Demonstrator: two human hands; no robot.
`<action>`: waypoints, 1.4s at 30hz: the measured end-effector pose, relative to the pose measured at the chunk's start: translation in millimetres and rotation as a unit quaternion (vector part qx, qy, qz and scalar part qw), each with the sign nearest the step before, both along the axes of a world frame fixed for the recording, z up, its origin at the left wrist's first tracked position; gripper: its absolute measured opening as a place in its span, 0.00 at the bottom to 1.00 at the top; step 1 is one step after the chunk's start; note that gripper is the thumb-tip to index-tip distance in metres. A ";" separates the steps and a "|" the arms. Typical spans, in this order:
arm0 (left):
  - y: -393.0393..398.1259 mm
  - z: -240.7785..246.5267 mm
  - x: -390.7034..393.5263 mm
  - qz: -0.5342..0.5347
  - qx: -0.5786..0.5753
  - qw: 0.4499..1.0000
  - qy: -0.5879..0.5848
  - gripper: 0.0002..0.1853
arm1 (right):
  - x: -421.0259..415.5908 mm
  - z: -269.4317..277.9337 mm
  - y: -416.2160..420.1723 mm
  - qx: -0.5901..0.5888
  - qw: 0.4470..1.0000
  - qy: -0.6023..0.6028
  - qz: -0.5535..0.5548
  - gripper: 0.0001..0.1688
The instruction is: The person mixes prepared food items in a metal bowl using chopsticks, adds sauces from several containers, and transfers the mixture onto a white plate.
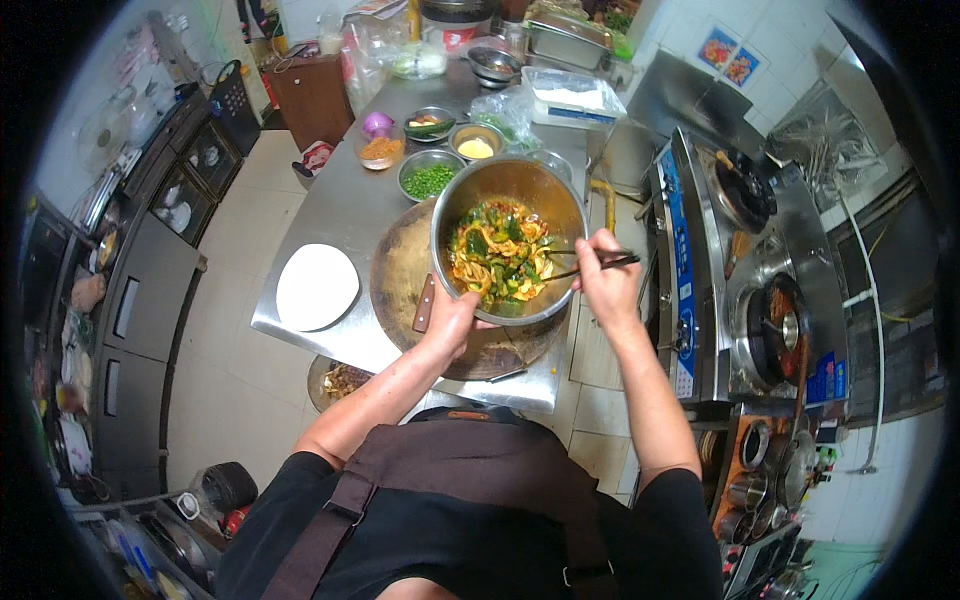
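Observation:
My left hand (453, 319) grips the near rim of a steel mixing bowl (511, 166), holding it tilted over a round wooden chopping board (397, 262). Inside the bowl lies a dressed mix of green vegetable pieces and yellowish strips (499, 255). In my right hand (606, 274) is a pair of dark chopsticks (626, 260), their tips in the food at the bowl's right side. A knife with a brown handle (424, 304) rests on the board, its blade hidden under the bowl. A white plate (317, 287) sits on the steel table to the left.
Beyond the bowl stand a bowl of chopped green pieces (428, 178), a bowl with yellow contents (477, 144), an orange-brown dish (381, 152) and a purple onion (378, 124). A stove (690, 262) with woks (776, 330) is at right. A bowl of scraps (337, 382) lies below the table's near edge.

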State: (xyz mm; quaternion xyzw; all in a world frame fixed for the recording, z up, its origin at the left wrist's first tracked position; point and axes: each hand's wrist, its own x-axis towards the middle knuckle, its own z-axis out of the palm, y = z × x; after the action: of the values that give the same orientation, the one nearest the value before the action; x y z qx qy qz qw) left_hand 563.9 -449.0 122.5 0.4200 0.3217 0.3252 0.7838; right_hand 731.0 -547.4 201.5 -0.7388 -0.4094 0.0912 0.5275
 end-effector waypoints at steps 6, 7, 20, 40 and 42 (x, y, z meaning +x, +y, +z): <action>5.3 -6.3 -1.8 -0.012 -0.023 0.999 -0.044 0.33 | -7.0 7.1 21.4 0.101 0.985 0.117 0.076 0.10; 8.7 -11.5 -1.5 -0.025 -0.013 0.999 -0.047 0.34 | -16.6 17.7 28.9 0.088 0.987 0.114 0.075 0.09; -9.8 9.3 -12.5 -0.059 -0.057 0.995 -0.053 0.37 | -28.6 4.8 39.5 0.078 0.971 0.186 0.125 0.10; -14.9 -10.4 -10.3 -0.078 -0.051 0.994 -0.063 0.33 | -33.7 -10.2 24.1 -0.030 0.982 0.114 0.150 0.10; -10.3 -13.3 -10.6 -0.089 -0.048 0.992 -0.071 0.34 | -20.1 3.8 23.6 -0.008 0.986 0.111 0.126 0.10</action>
State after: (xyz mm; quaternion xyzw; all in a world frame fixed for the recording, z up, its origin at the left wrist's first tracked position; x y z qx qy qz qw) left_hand 553.3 -459.3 109.1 0.3847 0.2421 0.2677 0.8495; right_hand 710.9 -523.7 205.3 -0.6711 -0.4376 0.2414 0.5476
